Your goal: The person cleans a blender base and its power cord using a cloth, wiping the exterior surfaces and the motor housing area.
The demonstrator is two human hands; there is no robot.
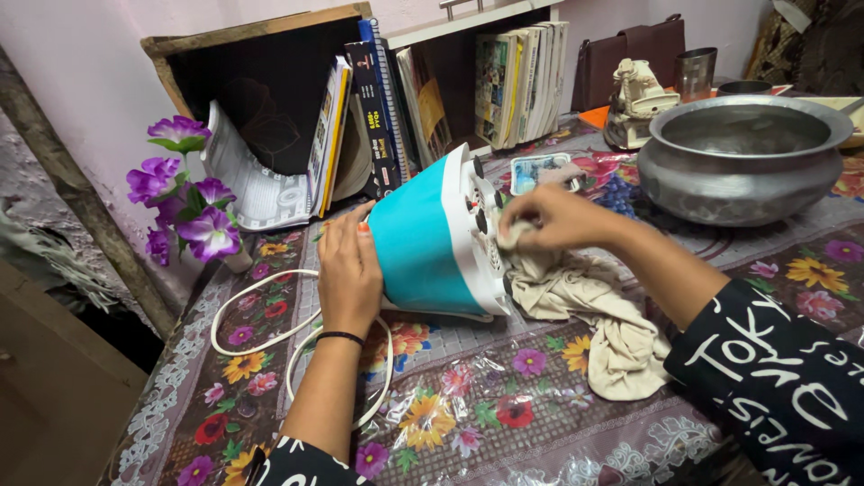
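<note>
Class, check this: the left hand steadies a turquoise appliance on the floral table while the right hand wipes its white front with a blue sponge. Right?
Not quite. In the head view the right hand wipes with a beige cloth, not a blue sponge. The rest holds.

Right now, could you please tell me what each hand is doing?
Left hand: open, flat against the side of the blue appliance.
Right hand: closed on a beige cloth, pressed to the appliance's white front.
</note>
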